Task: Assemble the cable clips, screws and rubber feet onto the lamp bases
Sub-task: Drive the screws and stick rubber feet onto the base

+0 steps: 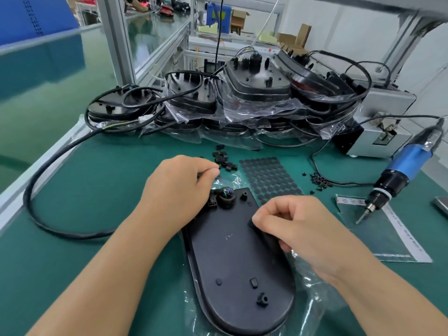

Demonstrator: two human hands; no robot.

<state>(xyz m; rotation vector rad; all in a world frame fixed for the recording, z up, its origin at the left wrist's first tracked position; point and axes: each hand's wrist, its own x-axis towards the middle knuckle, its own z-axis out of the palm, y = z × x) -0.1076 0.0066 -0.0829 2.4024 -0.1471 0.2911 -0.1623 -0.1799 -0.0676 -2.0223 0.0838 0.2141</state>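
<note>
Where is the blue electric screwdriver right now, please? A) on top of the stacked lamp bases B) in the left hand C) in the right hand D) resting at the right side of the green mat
D: the screwdriver rests on the green mat, tip down, in neither hand.

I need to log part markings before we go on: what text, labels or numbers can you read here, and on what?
Nothing can be read for certain.
White strip of the clear bag under the electric screwdriver: printed characters, too blurred to read.
Blue sign in the background: a yellow mark, not legible.
Lamp base under the hands: no visible text.
</note>
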